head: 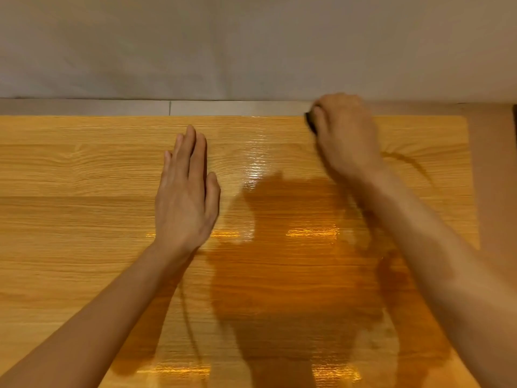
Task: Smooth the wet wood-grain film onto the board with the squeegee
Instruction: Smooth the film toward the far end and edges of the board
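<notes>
The wood-grain film (84, 169) covers the board across most of the view, glossy and wet in the middle and lower right. My left hand (186, 197) lies flat on the film near the centre, fingers straight and together. My right hand (345, 135) is curled round a small dark squeegee (311, 122) at the film's far edge, right of centre. Only a dark sliver of the squeegee shows past my fingers. A curved wrinkle (405, 161) runs in the film just right of my right wrist.
Beyond the far edge of the board lies a strip of pale tiled floor (126, 107) and a grey wall (223, 46). The film's right edge (472, 177) ends near bare surface. My head's shadow falls on the wet middle.
</notes>
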The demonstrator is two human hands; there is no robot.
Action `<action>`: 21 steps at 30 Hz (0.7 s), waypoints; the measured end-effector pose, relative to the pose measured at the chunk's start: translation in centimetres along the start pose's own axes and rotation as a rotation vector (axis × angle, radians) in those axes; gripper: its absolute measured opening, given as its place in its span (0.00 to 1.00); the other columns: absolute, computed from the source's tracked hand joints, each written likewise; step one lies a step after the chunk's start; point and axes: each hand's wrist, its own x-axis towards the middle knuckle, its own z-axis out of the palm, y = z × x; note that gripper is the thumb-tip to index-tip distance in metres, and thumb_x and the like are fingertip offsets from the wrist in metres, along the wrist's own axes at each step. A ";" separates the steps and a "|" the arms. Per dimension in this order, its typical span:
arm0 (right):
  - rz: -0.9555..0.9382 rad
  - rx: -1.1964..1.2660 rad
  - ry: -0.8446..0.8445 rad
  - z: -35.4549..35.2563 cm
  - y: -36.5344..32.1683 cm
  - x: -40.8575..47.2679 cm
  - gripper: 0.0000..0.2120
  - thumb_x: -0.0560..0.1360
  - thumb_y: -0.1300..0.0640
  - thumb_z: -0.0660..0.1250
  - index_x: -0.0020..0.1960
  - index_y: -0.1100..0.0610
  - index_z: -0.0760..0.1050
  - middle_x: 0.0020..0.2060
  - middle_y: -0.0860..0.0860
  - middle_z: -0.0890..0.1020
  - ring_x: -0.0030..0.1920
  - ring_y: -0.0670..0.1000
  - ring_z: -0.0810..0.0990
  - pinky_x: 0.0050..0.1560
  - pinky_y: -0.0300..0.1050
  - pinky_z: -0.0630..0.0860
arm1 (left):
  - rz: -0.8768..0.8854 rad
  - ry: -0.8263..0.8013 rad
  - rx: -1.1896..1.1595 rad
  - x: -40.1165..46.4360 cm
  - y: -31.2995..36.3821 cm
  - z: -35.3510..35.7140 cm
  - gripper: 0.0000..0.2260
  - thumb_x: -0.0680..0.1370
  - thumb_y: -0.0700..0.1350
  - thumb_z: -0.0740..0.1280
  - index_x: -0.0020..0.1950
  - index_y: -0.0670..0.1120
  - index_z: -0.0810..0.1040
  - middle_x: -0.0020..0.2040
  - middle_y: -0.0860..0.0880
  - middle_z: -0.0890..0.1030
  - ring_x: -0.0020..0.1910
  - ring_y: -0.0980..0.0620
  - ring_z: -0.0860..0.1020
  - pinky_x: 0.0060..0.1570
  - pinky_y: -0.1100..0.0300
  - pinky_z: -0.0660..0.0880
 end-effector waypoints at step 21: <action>0.185 0.056 0.089 -1.5 7.4 -2.3 0.20 0.84 0.57 0.52 0.73 0.60 0.67 0.72 0.57 0.70 0.75 0.59 0.61 0.77 0.52 0.47 | 0.081 -0.063 -0.004 -3.4 5.6 2.8 0.26 0.85 0.46 0.51 0.82 0.39 0.56 0.83 0.43 0.54 0.82 0.47 0.51 0.81 0.56 0.44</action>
